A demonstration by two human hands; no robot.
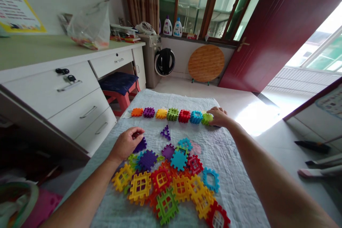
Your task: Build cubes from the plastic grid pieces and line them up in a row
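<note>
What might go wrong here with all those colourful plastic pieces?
The right hand is at the light green block ending the row; a nudge might push it into the neighbouring blue block. The loose pieces overlap, so pulling one out might drag others. Tugging the wrinkled cloth might disturb the row.

Daylight's pouring in from R via the open doorway, blowing out to white there, & I'm seeing hard glare on the floor. Window is adding softer, greenish light. L side's sitting dim, esp. below the white drawers. Wide-angle distortion's tilting the red door & stretching edges; pink plastic, bottom L, is blurring.
</note>
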